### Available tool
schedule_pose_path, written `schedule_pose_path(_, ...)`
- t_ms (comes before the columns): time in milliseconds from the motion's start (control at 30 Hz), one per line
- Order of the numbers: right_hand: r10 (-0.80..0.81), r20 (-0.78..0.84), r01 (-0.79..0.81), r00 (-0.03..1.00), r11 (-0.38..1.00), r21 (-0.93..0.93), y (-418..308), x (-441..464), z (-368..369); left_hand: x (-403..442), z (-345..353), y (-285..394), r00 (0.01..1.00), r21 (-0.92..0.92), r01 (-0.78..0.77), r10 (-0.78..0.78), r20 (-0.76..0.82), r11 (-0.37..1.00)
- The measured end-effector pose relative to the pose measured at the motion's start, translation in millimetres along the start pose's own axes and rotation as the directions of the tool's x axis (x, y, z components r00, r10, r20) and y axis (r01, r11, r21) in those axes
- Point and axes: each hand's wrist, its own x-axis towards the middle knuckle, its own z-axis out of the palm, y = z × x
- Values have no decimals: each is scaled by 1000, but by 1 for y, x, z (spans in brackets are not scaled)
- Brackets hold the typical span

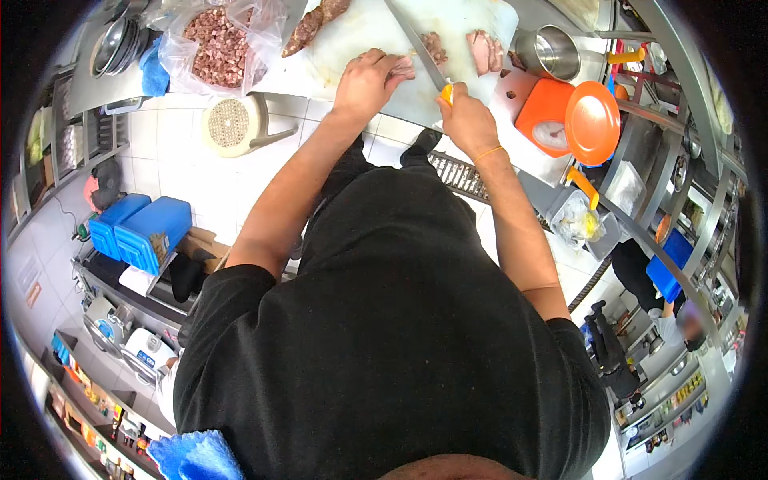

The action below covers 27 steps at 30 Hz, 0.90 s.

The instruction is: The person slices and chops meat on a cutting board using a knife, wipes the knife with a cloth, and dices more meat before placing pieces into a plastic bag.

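On the white cutting board (360, 40), my left hand (366, 82) presses fingers and thumb round a piece of meat (402, 69). My right hand (468, 120) is closed round the yellow handle of a knife (418, 42), whose blade points up and to the left, just right of that piece. Beyond the blade lie small diced bits (434, 48) and some sliced meat (484, 53). A long browned piece of meat (316, 26) rests at the board's left part. Farther left, a clear plastic bag (260, 36) holds diced meat (216, 48).
Right of the board stand a metal pot (556, 53), an orange scale (544, 116) and an orange plate (593, 122). A stool (228, 126) is below the table. Blue bins (154, 234) stand at left. Another person (666, 324) is at far right.
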Motion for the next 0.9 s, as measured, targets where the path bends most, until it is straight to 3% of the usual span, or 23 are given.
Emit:
schedule_pose_path(167,38,10,-38,999,999,-28,-18,-11,-17,1,0,11,998,103,32,-36,42,994)
schedule_pose_path(267,39,28,-38,999,999,-25,-28,-16,-23,6,-10,19,1000,137,24,-22,-19,990)
schedule_pose_path(467,24,51,-20,998,997,-76,-33,-35,-26,21,-3,12,991,14,-8,6,133,1000)
schedule_pose_path(733,61,81,-63,995,998,25,-24,-22,9,19,1,11,993,-9,1,0,116,1000)
schedule_pose_path(900,-30,10,30,999,997,72,-36,23,7,19,3,9,992,-36,-1,5,123,999)
